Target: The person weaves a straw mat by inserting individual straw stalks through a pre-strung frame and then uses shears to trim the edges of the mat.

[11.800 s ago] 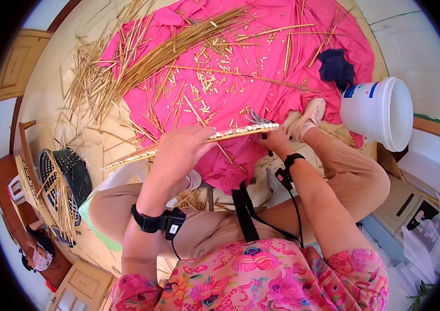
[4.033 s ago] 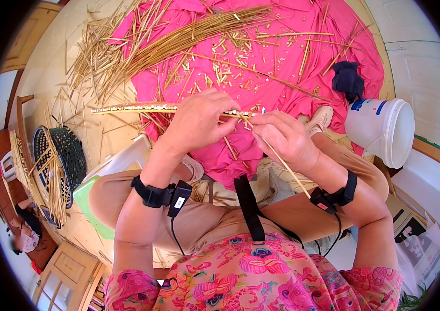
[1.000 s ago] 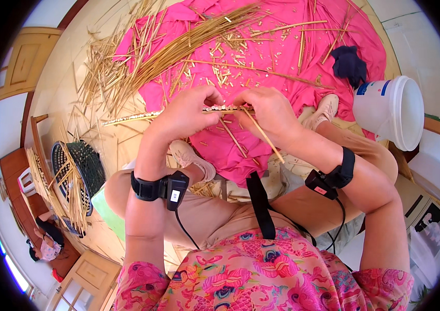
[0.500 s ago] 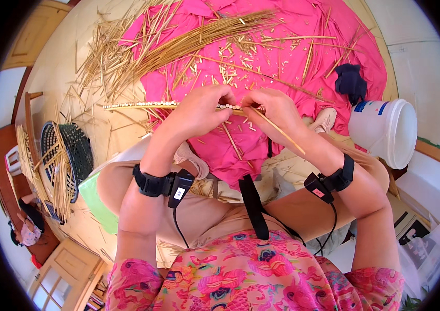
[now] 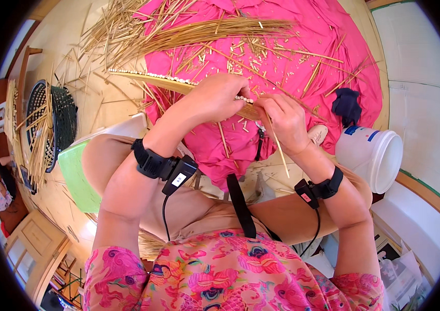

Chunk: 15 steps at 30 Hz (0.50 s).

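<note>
From where I stand, the left hand [image 5: 217, 98] has its grip closed on the straw strip [image 5: 165, 83], a row of pale cut ends held up over the pink cloth [image 5: 212, 145]. The right hand [image 5: 283, 118], at the strip's near end, pinches a loose straw [image 5: 280, 150] that slants downward. The left wrist unit [image 5: 181, 171] wears a white label, the right wrist unit [image 5: 308, 194] a red one, both too small to read. Blue markings show on the white bucket [image 5: 355, 154].
</note>
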Motion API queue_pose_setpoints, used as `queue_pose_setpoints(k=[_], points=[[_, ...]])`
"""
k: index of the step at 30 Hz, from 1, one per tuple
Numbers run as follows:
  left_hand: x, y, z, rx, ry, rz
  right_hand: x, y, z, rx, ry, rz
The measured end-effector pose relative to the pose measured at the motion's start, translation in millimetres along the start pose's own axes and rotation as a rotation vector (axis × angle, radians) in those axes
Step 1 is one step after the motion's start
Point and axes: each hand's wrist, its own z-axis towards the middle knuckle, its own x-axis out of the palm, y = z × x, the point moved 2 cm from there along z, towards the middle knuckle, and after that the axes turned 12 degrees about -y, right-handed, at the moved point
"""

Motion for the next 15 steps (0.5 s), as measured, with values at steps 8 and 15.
queue_pose_setpoints(k=[8,15], points=[[5,2,0,0.006,-0.046,0.035,0,1,5,0.192,0.06,0.046],[9,-6,-6,0.044,-0.049,0.014,-6,-3,15,0.796,0.384,0.221]])
